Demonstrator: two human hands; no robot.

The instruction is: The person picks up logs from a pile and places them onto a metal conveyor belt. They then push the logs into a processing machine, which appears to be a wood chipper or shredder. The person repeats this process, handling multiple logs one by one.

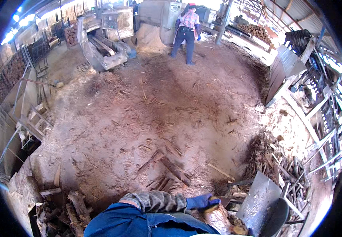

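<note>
My left hand point(201, 202), in a blue glove below a camouflage sleeve, reaches across my body to the right. Its fingers curl over the near-top end of a split log point(219, 219), pale reddish on its face. Lower parts of this log run out of the picture. Just right of it stands a tilted grey metal plate point(260, 200), with more wood pieces packed between. My right hand is outside the picture.
Bark slabs point(175, 170) and splinters litter the dirt floor. Rough logs point(78, 207) lie at lower left; a bark heap point(264, 158) rises on the right. Far off, a co-worker point(186, 33) stands near a metal trough point(104, 59) and a post point(223, 23).
</note>
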